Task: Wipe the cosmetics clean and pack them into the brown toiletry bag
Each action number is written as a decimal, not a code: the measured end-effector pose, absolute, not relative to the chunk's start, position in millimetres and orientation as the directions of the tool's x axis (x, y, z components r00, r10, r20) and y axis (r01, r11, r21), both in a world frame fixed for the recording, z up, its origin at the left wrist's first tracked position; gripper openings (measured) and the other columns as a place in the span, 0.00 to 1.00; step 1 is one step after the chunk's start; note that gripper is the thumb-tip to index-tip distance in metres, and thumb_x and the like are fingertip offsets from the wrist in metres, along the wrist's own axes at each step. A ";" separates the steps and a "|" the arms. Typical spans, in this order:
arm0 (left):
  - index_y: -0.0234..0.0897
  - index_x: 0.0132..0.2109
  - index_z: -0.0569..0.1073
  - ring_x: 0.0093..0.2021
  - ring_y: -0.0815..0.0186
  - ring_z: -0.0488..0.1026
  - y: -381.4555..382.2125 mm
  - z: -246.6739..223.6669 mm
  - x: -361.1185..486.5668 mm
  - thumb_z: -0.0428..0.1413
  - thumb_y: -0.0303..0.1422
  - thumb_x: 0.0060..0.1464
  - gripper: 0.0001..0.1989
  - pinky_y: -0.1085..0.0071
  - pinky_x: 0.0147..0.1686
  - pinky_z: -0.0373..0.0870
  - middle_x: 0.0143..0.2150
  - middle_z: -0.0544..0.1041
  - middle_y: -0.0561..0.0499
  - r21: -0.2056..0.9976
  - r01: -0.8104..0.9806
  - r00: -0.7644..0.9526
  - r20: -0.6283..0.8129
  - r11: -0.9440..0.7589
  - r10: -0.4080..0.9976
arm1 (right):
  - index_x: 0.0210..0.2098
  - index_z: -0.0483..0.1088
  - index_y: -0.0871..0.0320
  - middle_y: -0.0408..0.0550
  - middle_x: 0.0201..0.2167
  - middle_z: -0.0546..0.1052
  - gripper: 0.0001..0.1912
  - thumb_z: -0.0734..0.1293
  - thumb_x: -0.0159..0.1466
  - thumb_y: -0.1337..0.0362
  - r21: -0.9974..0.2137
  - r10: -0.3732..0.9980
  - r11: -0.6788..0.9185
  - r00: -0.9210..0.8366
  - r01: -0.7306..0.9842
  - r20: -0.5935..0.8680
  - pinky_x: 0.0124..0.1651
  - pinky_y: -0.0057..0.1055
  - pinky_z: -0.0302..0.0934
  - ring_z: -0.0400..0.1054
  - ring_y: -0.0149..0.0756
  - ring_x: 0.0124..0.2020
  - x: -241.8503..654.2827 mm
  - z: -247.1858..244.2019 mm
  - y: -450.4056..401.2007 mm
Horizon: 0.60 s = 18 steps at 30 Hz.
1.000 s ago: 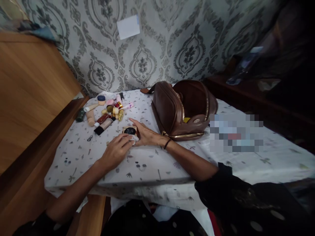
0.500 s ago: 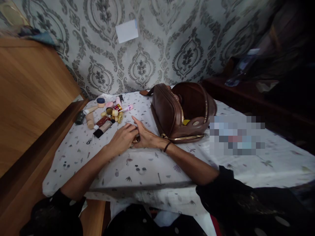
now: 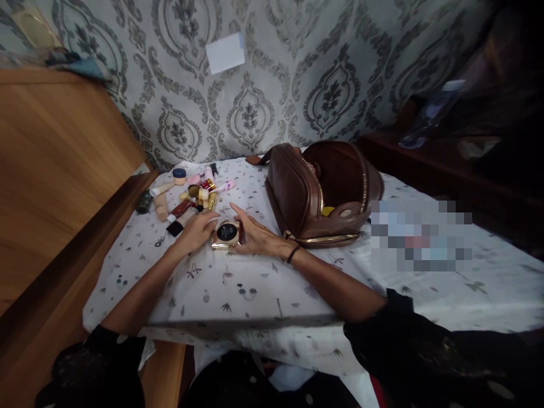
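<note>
A gold compact with a round black label is between my two hands, over the patterned white cloth. My right hand holds it by its right side, with the fingers behind and around that edge. At the compact's left, my left hand is apart from it, fingers loosely bent and spread, holding nothing. Just beyond my left hand lie a tube with a black cap and a small gold bottle. An open brown leather bag stands to the right of my right hand.
More cosmetics, among them a blue-lidded jar and a beige tube, lie at the back left. Wooden furniture borders the left side. A clear bottle stands at the back right, beyond a blurred-out patch.
My left hand has moved left, away from my right hand. The compact, mostly covered by my fingers before, now shows its labelled face. The view has shifted slightly.
</note>
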<state>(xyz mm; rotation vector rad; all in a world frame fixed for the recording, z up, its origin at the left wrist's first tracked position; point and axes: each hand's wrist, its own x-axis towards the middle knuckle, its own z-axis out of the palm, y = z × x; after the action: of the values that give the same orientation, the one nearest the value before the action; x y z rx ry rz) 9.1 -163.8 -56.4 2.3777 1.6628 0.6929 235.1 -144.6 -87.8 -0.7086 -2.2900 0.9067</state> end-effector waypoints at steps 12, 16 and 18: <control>0.37 0.47 0.73 0.47 0.56 0.75 -232.5 -54.8 11.3 0.48 0.38 0.61 0.14 0.61 0.50 0.69 0.46 0.80 0.46 0.523 0.811 0.139 0.264 -0.262 0.955 | 0.72 0.44 0.58 0.60 0.58 0.68 0.50 0.73 0.58 0.59 -0.634 0.609 0.704 -0.731 0.321 0.306 0.62 0.52 0.57 0.60 0.53 0.60 237.8 -83.0 -149.1; 0.38 0.46 0.72 0.42 0.58 0.75 -253.2 -52.4 15.4 0.48 0.39 0.61 0.13 0.64 0.43 0.70 0.43 0.79 0.48 0.545 0.818 0.063 0.234 -0.185 0.970 | 0.71 0.49 0.56 0.59 0.57 0.69 0.47 0.73 0.59 0.56 -0.591 0.608 0.733 -0.713 0.336 0.349 0.61 0.52 0.57 0.62 0.52 0.59 235.6 -87.3 -150.4; 0.38 0.46 0.71 0.40 0.58 0.74 -258.2 -52.6 16.7 0.48 0.39 0.61 0.13 0.65 0.41 0.69 0.42 0.79 0.49 0.533 0.833 0.027 0.229 -0.149 0.973 | 0.69 0.53 0.55 0.58 0.54 0.70 0.46 0.74 0.58 0.53 -0.560 0.622 0.741 -0.694 0.371 0.363 0.60 0.51 0.59 0.63 0.52 0.56 233.2 -88.1 -152.3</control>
<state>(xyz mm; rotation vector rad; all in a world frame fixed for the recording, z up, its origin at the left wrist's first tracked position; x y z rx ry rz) 16.7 -258.2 -52.6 2.0543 1.8638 0.8067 233.2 -152.3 -88.1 -0.7485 -2.3970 0.6136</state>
